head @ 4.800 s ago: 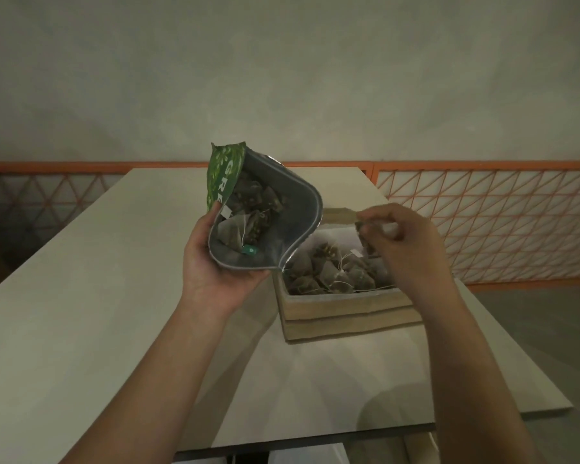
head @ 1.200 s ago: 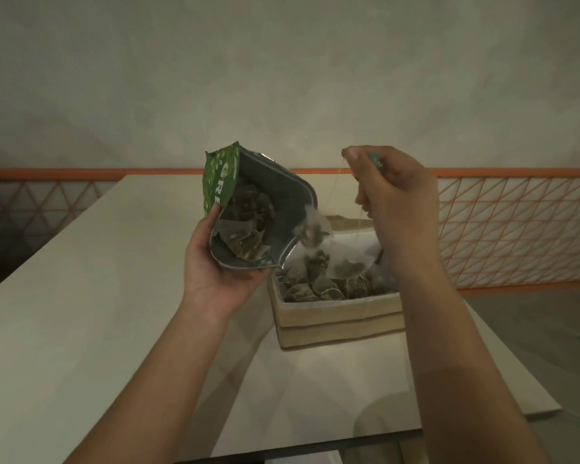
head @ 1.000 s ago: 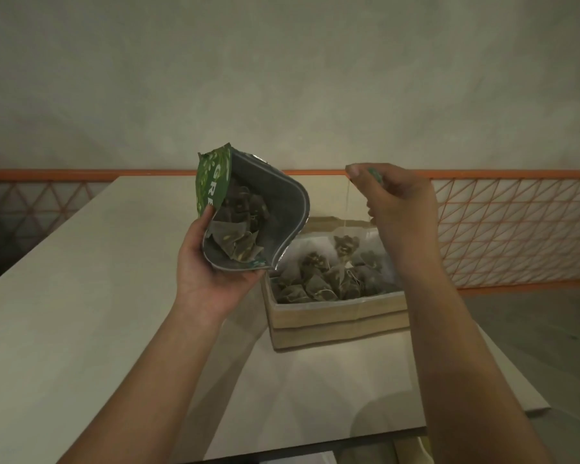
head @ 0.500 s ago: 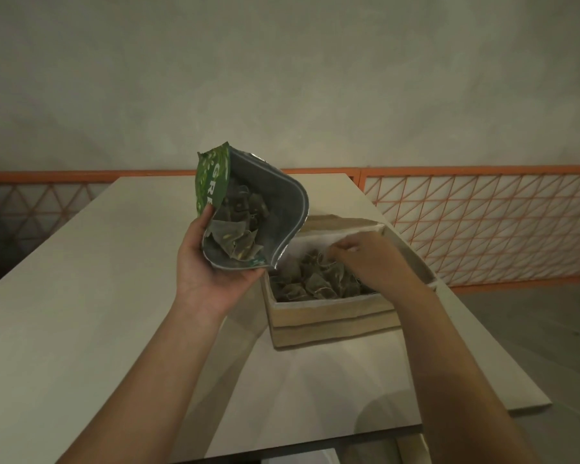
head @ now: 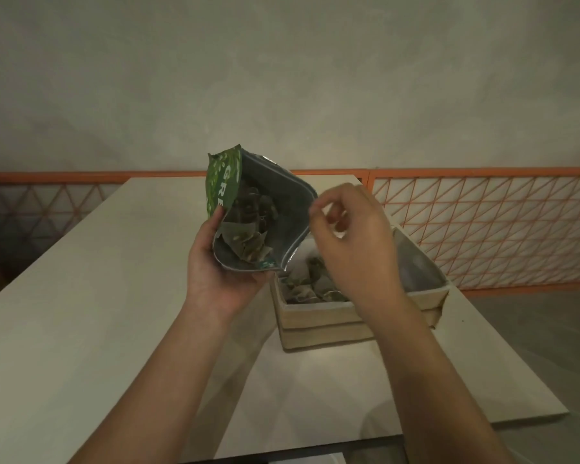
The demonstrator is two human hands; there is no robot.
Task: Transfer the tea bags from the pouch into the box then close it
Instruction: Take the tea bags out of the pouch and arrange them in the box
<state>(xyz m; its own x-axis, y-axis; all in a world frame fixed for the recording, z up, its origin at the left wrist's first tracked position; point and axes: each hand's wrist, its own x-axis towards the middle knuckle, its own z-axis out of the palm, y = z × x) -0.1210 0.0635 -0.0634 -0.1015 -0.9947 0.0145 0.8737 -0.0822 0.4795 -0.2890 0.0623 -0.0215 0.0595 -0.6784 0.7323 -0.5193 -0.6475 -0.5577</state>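
A pale wall fills the upper part of the view, the largest thing here. Below it runs an orange railing with a lattice of diagonal bars, standing behind the box and off to its right and left. The light table stretches from the railing toward the camera, and the box sits on it, right of the table's middle.

The box is tan cardboard with a pale lining, its top open; a side flap leans outward on the box's right. Inside lies a heap of tea bags, partly hidden by the right forearm.

The pouch is held in the air just left of the box and above its near left corner, tilted with its open mouth facing the camera. Its outside is green with white letters, its inside grey foil. More tea bags sit in the pouch, bunched toward its lower end.

The left hand holds the pouch from below, left of the box, thumb up along the green edge and fingers curled under the bottom.

The right hand hangs above the box, just right of the pouch's mouth. Its fingers are loosely curled, thumb and forefinger close together near the pouch's rim; whether they pinch anything cannot be told.
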